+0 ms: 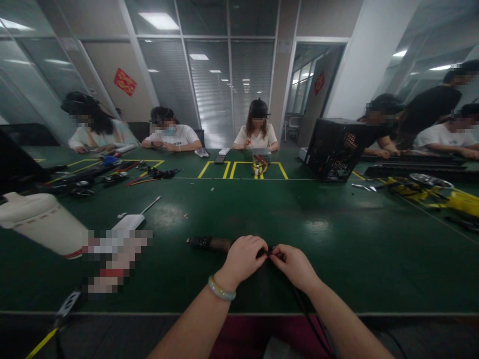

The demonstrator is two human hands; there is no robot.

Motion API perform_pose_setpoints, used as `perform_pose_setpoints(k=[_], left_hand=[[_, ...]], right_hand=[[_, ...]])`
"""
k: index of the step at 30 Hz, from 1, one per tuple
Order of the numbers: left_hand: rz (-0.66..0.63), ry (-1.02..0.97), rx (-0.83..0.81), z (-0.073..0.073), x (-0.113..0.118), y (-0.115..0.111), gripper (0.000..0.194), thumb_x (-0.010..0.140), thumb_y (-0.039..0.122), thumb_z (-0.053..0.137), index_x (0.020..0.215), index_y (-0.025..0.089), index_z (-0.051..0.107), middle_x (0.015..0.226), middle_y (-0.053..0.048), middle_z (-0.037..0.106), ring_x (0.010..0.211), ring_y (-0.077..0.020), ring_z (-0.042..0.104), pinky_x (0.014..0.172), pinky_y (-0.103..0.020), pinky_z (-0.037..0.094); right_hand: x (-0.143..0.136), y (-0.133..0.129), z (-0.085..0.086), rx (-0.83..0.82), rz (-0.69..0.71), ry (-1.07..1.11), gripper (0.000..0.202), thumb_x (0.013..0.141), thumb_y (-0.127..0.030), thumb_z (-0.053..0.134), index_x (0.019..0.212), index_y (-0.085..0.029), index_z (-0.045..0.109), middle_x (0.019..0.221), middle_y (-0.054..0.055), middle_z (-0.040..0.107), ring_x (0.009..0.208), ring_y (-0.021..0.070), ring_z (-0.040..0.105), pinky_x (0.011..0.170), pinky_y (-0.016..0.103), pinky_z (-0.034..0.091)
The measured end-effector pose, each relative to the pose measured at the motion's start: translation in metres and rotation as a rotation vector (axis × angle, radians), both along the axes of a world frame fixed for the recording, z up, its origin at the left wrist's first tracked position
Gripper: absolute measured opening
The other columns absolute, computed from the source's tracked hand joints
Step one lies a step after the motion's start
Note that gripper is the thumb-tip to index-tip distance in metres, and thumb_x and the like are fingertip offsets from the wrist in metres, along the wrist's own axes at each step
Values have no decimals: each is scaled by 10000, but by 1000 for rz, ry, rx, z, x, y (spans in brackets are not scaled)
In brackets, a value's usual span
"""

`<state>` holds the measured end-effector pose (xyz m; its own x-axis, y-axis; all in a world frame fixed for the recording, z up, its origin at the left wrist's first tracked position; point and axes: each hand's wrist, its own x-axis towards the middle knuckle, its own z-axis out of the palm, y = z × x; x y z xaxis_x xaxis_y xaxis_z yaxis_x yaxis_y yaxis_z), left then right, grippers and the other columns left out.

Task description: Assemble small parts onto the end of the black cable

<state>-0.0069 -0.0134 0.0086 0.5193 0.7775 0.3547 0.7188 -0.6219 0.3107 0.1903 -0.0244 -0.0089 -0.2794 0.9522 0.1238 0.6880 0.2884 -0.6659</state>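
A dark cylindrical tool point(215, 244) lies on the green table, its narrow tip pointing left. Wrapped over its right end is my left hand point(245, 254), with a pale bangle on the wrist. Just to the right, the pinched fingers of my right hand point(294, 264) meet the left fingertips at a small dark piece at the tool's end. Its details are too small to tell. A black cable point(309, 314) runs from under my right hand down over the table's front edge.
A white cup point(48, 224) stands at the left, near a white device point(129, 223) and a lanyard point(43, 343). Cables point(159, 173) lie farther back. A black computer case point(335, 149) and yellow parts point(464, 202) are at the right. Several people sit across the table.
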Motion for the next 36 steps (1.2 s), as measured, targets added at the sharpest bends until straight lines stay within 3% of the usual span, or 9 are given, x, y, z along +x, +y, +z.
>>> perform_pose_setpoints(k=[19, 26, 36], left_hand=[[-36, 1, -16, 1, -1, 0, 79, 854, 236, 661, 926, 246, 629, 962, 18, 651, 945, -171, 575, 869, -315, 414], [23, 22, -4, 0, 0, 0, 148, 842, 246, 661, 970, 223, 590, 946, -3, 637, 921, -191, 576, 836, -327, 419], [-28, 1, -6, 0, -1, 1, 89, 855, 246, 652, 926, 220, 606, 953, -10, 646, 924, -188, 579, 839, -331, 417]], right_hand=[[0, 0, 4, 0, 3, 13, 114, 856, -291, 576, 831, -225, 666, 781, 2, 688, 730, 172, 616, 667, 251, 410], [-1, 0, 3, -2, -9, 2, 110, 850, -292, 578, 813, -223, 655, 776, 9, 684, 732, 178, 615, 666, 255, 414], [0, 0, 2, -5, -8, 4, 116, 852, -302, 581, 814, -226, 660, 776, 3, 681, 719, 172, 612, 667, 255, 418]])
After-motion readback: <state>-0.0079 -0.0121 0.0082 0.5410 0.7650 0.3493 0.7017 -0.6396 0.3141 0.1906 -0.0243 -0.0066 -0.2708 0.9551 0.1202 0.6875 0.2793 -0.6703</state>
